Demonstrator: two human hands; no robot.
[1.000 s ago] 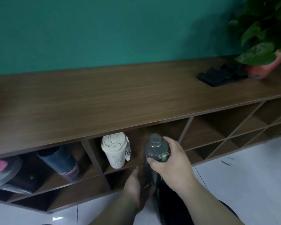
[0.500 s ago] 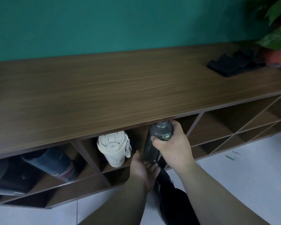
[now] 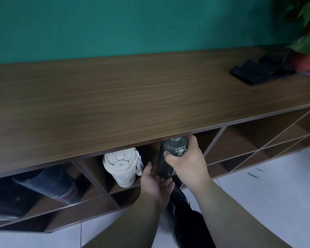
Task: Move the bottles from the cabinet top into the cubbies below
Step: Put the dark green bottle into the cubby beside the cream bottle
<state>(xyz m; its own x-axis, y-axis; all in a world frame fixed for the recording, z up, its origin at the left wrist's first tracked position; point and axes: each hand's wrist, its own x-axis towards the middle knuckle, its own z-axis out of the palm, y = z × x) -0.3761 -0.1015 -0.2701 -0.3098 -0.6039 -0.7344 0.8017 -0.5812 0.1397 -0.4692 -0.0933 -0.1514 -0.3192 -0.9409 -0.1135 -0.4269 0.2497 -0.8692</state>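
In the lower left of the frame a dark blue bottle (image 3: 48, 185) lies tilted in a cubby (image 3: 43, 210), its label too blurred to read. In the next cubby to the right stands a cream tumbler (image 3: 121, 167) with a flip lid and a faint leafy print; a white tag (image 3: 139, 167) hangs at its right side with dark letters beginning "CO", the rest hidden. Just right of it, at the mouth of the same cubby, is the dark translucent bottle (image 3: 166, 161), upright, its cap tucked under the front edge of the cabinet top (image 3: 132, 97). The left hand (image 3: 156, 183) lies palm-up with loose fingers beneath the bottle's base, touching it. The right hand (image 3: 188, 163) grasps the bottle round its shoulder, by a green clasp. At the upper right of the cabinet top lie a folded black cloth (image 3: 258, 72) and a red plant pot (image 3: 308, 63).
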